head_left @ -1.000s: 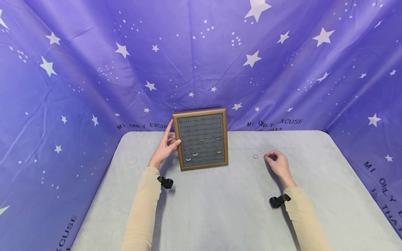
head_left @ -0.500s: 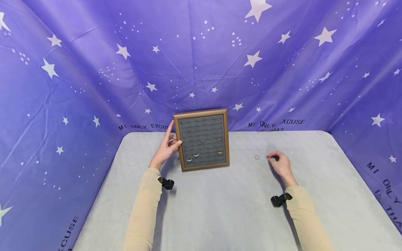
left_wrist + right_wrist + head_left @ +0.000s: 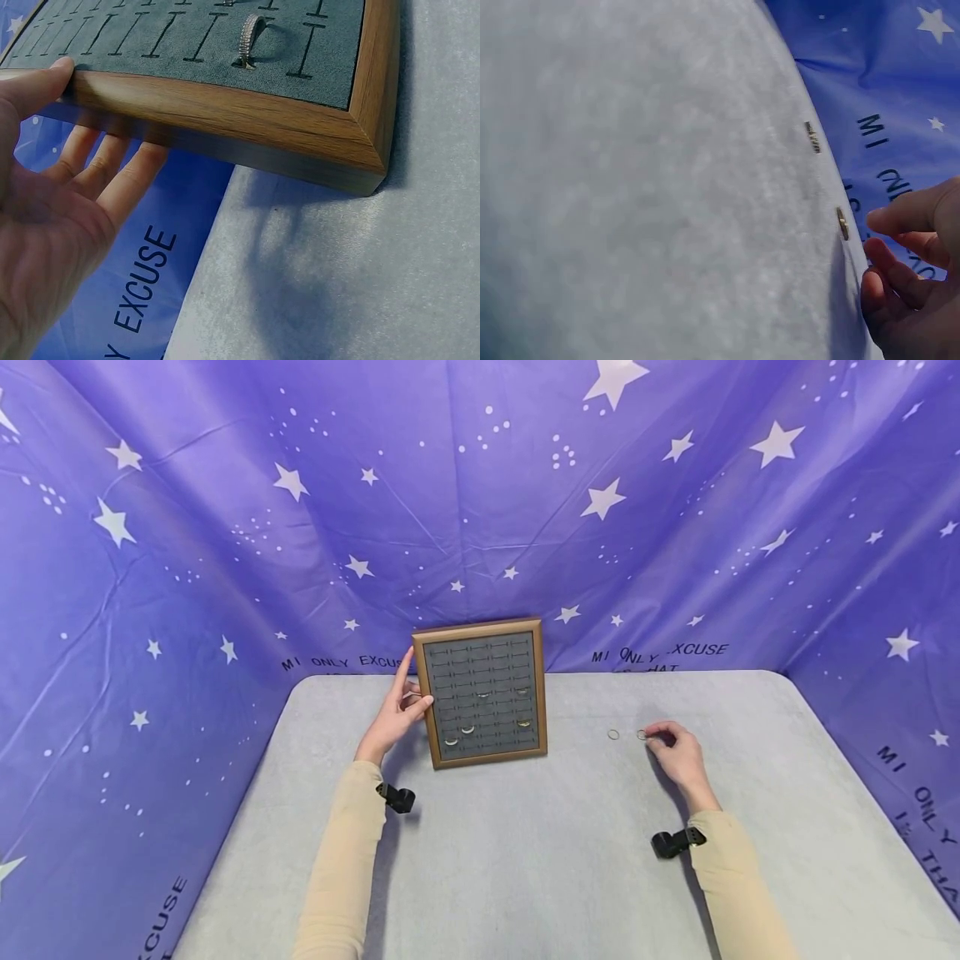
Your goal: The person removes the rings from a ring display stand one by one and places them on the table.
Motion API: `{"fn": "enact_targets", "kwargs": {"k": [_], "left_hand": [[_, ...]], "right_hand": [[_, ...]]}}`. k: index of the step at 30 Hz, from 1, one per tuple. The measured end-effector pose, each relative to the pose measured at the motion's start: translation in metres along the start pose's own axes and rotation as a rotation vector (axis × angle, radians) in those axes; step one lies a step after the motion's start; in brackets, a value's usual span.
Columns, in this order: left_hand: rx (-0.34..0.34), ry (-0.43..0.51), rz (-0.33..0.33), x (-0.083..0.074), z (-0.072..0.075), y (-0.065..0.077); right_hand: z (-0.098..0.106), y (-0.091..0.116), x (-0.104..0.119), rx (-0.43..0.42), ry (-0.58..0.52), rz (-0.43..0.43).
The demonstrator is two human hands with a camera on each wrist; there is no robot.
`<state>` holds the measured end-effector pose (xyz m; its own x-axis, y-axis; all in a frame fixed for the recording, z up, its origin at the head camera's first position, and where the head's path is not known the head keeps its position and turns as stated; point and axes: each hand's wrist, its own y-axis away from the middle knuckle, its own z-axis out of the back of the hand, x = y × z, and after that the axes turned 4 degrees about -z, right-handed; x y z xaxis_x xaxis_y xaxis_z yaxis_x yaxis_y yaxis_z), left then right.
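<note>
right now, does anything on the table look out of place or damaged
I see no damage. Two rings stand out: they are on the table near the right hand, while five other rings sit in the ring board. The board also stands at a slight slant, its side gripped by the left hand.

Black lettering [image 3: 328,662] on the purple cloth [image 3: 450,527] reads "MI ONLY EXCUS" behind the left hand [image 3: 392,714], its end cut off there, though the left wrist view shows "EXCUSE" whole beside that hand. Behind the right hand [image 3: 678,756] stand "MI ONLY", "XCUSE" and, lower, "HAT". Farther right of it come "MI", "ONLY" and "THA"; left of the left hand, nearer the wearer, "CUSE".
</note>
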<state>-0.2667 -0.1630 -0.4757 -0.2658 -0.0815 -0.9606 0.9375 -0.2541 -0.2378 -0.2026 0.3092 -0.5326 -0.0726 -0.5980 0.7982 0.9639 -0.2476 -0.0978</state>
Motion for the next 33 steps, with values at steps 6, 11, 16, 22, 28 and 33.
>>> {"fn": "enact_targets", "kwargs": {"k": [6, 11, 16, 22, 28, 33], "left_hand": [[0.004, 0.002, 0.006, -0.001, 0.000, 0.000], [0.004, -0.001, -0.007, -0.001, 0.000, 0.000], [0.005, -0.003, 0.001, -0.002, 0.000, 0.000], [0.002, -0.002, -0.008, -0.002, 0.002, 0.001], [0.008, 0.015, 0.012, -0.005, 0.002, 0.000], [0.023, 0.041, 0.026, -0.020, -0.001, 0.004]], "right_hand": [[0.007, 0.008, 0.005, -0.042, -0.088, 0.001], [0.010, 0.014, 0.012, -0.007, -0.126, 0.057], [0.008, 0.017, 0.020, 0.037, -0.192, 0.144], [0.002, 0.021, 0.055, 0.167, -0.216, 0.199], [-0.006, 0.022, 0.094, 0.275, -0.183, 0.269], [-0.013, 0.019, 0.109, 0.316, -0.171, 0.323]]}}
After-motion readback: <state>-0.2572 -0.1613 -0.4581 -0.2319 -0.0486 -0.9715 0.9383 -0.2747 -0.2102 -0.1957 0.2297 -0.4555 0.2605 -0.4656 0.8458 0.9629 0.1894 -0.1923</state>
